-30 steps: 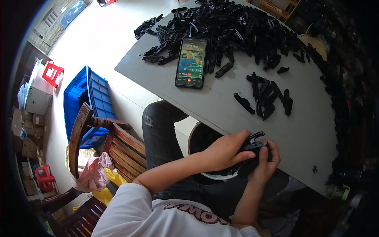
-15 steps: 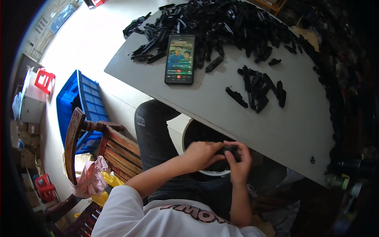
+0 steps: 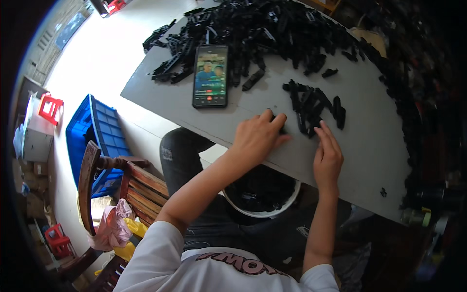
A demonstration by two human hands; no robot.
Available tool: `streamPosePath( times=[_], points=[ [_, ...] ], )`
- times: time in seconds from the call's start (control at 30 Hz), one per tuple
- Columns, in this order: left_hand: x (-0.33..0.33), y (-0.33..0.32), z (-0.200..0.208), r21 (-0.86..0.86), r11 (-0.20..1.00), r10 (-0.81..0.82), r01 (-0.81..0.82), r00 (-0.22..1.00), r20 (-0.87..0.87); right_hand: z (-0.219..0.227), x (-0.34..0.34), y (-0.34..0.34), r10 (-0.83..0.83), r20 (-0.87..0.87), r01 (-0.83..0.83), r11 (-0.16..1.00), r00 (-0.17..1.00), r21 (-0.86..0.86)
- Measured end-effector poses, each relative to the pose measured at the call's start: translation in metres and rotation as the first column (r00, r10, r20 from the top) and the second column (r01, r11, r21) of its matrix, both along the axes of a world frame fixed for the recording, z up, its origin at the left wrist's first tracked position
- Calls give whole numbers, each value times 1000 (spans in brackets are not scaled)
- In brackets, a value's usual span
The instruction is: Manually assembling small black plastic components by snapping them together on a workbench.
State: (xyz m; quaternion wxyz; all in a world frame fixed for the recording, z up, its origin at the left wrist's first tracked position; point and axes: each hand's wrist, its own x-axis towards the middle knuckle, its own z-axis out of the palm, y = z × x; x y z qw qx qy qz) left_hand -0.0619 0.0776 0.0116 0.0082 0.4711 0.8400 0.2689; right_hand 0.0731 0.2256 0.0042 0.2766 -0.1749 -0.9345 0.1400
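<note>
1. Hands, as I see them from here, are both out over the grey tabletop (image 3: pixel 369 151), apart from each other, palms mostly turned down or inward.
2. Left hand (image 3: pixel 255 138): its fingers bend over a single black part (image 3: pixel 283 130), thumb stretched out toward the right hand. I cannot tell whether it has a firm grip on that part or only covers it.
3. Right hand (image 3: pixel 328 160): loosely spread, fingers long and nearly straight, with nothing seen in its grasp. Its fingertips reach the near end of a small cluster of black parts (image 3: pixel 307 104); whether they touch, I cannot tell.
4. That cluster lies just beyond and between the two hands, pieces leaning across one another.
5. A phone (image 3: pixel 210 78), screen lit, lies ahead of the left hand and to its left.
6. Well beyond both hands spreads a big black heap (image 3: pixel 272 34).
7. Below the hands, between the forearms, sits a white-rimmed bucket (image 3: pixel 293 198) with black pieces inside.
</note>
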Motion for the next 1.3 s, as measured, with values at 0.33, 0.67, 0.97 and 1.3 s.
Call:
streamPosePath(
  times=[0.33,0.67,0.97,1.3],
  points=[
    [-5,-38,-13,141,990,4,-9,1000,30,16,9,-3,-33,192,0,986,981,167],
    [43,-35,1,384,915,-347,126,732,587,25,22,-69,34,-396,-350,541,918,-765],
    [41,-47,4,405,893,-448,198,482,753,26,35,-71,86,-329,-264,795,940,-546],
    [45,-18,0,273,892,-441,360,825,353,3,33,-52,-161,-503,-505,32,849,-863]
  ],
)
